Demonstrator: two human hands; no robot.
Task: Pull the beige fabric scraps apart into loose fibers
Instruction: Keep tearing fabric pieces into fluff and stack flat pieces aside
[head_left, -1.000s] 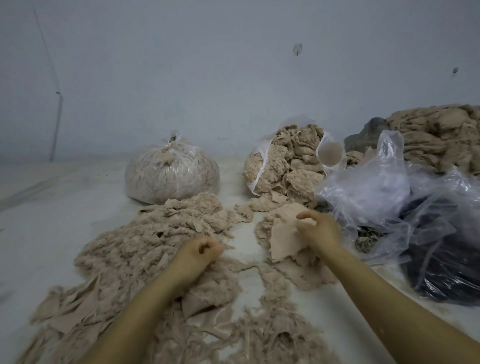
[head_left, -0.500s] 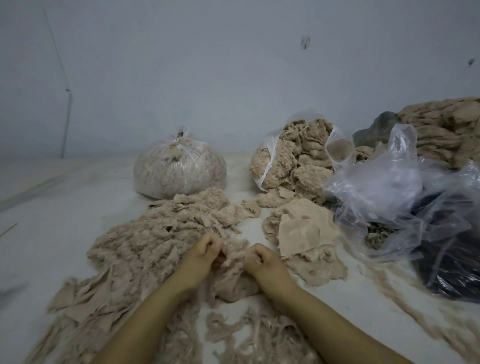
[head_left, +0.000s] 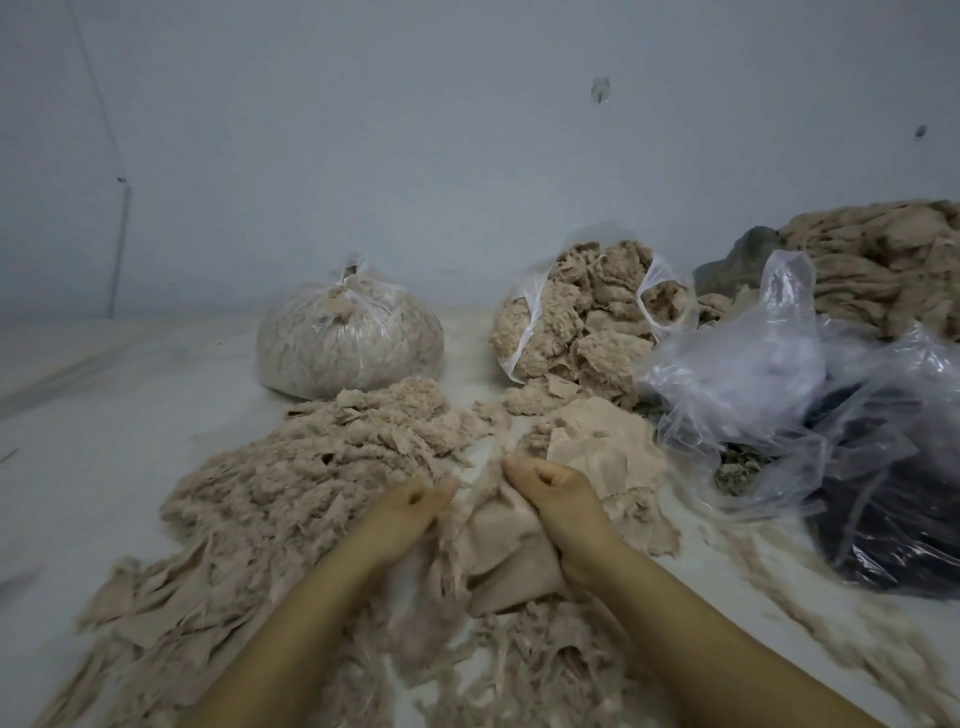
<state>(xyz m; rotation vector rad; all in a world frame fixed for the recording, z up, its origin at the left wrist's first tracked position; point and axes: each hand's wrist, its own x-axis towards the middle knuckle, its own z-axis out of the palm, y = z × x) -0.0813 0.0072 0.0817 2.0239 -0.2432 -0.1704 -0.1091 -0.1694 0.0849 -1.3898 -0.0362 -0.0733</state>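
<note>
A person's two bare forearms reach in from the near edge over a pale surface strewn with beige textile. The left hand and the right hand sit close together at the centre, each with fingers curled into a tight grip on the same beige fabric scrap; the scrap is bunched between and below the hands, and a thin web of strands stretches across the small gap between the two fists — it looks partway torn, not yet loose. Left of the hands lies a broad pile of loose fibers, fluffy and shredded, with flat, uncut-looking scraps at its near-left edge. Just beyond the right hand rests a small heap of flat fabric pieces, apparently waiting their turn. Stringy shreds cover the near surface between the arms. At the far side, against a plain wall, stand a knotted clear bag packed with fiber and, to its right, an open clear bag of fluffy clumps. On the far right are crumpled clear plastic, a dark bag and another beige mound. Judging by this, much is already pulled apart and some bagged — but the held scrap, the flat pieces on both sides and perhaps the far-right mound remain.
</note>
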